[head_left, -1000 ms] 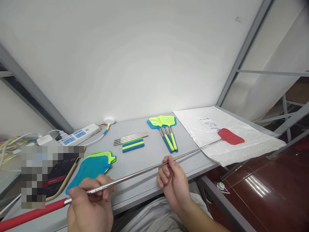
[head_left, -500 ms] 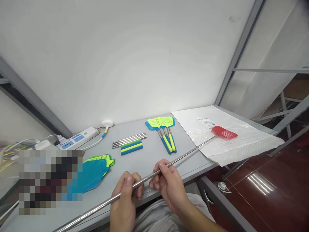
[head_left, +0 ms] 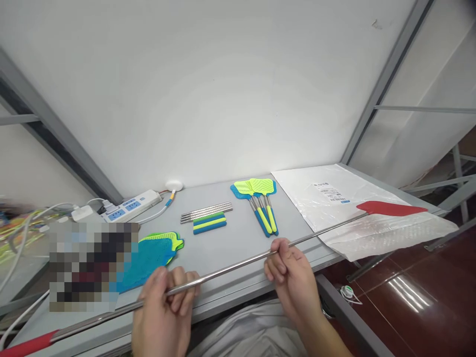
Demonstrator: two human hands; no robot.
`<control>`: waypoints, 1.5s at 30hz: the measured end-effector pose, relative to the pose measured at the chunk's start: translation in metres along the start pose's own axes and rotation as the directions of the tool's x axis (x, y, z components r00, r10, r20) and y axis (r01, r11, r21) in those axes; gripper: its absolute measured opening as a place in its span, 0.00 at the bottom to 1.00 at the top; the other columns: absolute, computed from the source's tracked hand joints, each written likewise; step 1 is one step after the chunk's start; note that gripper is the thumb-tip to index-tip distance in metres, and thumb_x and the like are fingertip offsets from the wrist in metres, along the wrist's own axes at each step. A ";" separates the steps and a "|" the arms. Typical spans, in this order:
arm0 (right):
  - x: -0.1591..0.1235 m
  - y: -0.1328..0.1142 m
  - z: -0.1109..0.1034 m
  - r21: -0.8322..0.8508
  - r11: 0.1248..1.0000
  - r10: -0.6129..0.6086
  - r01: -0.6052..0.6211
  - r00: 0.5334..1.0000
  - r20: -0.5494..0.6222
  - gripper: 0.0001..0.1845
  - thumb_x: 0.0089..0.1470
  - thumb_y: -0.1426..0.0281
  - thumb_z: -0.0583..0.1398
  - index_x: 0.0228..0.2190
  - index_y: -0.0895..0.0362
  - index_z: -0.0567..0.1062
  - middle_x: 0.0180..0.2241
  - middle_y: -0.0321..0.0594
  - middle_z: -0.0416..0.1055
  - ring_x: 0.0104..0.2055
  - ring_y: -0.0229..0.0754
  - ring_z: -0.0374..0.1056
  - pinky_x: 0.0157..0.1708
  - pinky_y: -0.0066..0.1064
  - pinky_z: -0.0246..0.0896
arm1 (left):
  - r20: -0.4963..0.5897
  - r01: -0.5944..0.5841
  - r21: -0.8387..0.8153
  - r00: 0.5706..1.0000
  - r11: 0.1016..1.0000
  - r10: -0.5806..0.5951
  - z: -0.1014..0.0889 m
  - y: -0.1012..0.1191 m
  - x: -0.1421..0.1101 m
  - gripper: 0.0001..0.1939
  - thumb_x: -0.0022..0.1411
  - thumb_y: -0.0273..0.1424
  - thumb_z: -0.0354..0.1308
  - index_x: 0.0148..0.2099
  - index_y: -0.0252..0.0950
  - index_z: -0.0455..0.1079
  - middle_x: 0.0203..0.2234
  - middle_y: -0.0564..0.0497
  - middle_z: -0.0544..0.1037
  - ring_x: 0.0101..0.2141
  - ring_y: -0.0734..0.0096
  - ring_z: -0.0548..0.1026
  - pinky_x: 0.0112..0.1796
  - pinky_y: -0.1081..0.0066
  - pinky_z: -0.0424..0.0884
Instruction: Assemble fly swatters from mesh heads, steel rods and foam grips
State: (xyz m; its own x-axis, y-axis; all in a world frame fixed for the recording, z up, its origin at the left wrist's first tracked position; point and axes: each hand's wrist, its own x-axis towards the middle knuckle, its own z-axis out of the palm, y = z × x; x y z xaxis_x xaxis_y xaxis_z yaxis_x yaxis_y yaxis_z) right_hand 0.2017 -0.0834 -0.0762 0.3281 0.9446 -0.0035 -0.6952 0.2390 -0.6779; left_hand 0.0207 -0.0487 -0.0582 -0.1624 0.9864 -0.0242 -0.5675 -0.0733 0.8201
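Red telescopic fly swatter (head_left: 234, 267), extended, slants over the table's (head_left: 223, 248) front edge. Left hand (head_left: 165, 307) curled round its rod; right hand (head_left: 293, 282) pinching farther along. Red head (head_left: 390, 208) over white mailer bag (head_left: 360, 186), contact unclear. Risk: careless swing could drag the bag.

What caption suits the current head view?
Left hand and right hand hold a red fly swatter by its telescoping metal shaft.

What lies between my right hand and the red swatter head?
In the head view, only a stretch of metal shaft runs between your right hand and the red swatter head, with the gray table and white bag behind it.
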 end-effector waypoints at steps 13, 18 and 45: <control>0.005 -0.033 -0.019 0.001 0.993 -0.117 0.118 0.989 -0.087 0.11 0.58 0.62 0.63 0.32 0.58 0.75 0.19 0.26 0.48 0.20 0.29 0.46 0.22 0.22 0.52 | -0.300 -0.210 -0.050 0.936 0.976 0.186 -0.003 0.038 0.005 0.24 0.67 0.39 0.51 0.23 0.36 0.46 0.12 0.59 0.51 0.15 0.77 0.49 0.28 0.71 0.65; 0.010 -0.043 -0.028 -0.001 0.984 -0.175 0.177 0.971 -0.163 0.09 0.56 0.63 0.65 0.33 0.57 0.74 0.20 0.26 0.49 0.20 0.29 0.45 0.22 0.22 0.53 | -0.274 -0.280 -0.032 0.926 0.959 0.261 -0.006 0.036 0.005 0.25 0.68 0.41 0.51 0.23 0.36 0.48 0.11 0.59 0.50 0.15 0.77 0.48 0.24 0.72 0.58; 0.017 -0.048 -0.039 -0.004 0.953 -0.292 0.302 0.921 -0.259 0.10 0.59 0.66 0.62 0.29 0.57 0.70 0.20 0.27 0.50 0.20 0.31 0.46 0.18 0.23 0.52 | -0.052 -0.301 -0.164 0.954 0.939 0.296 -0.005 -0.009 -0.003 0.29 0.70 0.47 0.42 0.20 0.37 0.56 0.12 0.57 0.55 0.16 0.76 0.54 0.22 0.71 0.57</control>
State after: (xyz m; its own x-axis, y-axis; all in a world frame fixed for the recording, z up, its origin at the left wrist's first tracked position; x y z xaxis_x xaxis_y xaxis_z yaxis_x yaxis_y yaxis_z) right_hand 0.2652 -0.0879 -0.0725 0.6709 0.7415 0.0045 -0.5614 0.5119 -0.6502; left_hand 0.0222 -0.0519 -0.0679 -0.3647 0.9115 0.1903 -0.6169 -0.3896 0.6838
